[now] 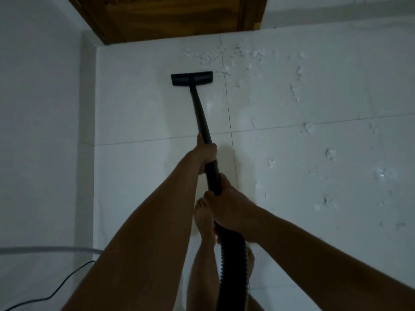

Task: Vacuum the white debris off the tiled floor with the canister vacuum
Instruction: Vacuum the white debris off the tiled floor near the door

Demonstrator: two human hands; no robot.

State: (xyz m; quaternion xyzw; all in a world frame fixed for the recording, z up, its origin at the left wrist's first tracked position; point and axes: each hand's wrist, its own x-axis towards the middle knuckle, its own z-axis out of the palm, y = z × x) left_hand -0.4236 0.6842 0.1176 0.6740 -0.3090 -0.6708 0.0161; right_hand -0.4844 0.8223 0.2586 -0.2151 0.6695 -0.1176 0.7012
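The vacuum's black floor head (192,78) lies flat on the white tiled floor (146,113), near the far wall. Its black wand (200,113) runs back toward me. My left hand (206,151) grips the wand partway up. Further back, my right hand (229,209) grips the handle end, where the ribbed black hose (233,270) begins. White debris (224,70) lies just right of the floor head, and more scraps (330,153) are scattered over the tiles to the right. The canister itself is out of view.
A wooden door (170,16) closes the far end. A white wall (40,108) runs along the left. A black cable (51,292) trails at bottom left. My bare feet (203,218) stand under the hose.
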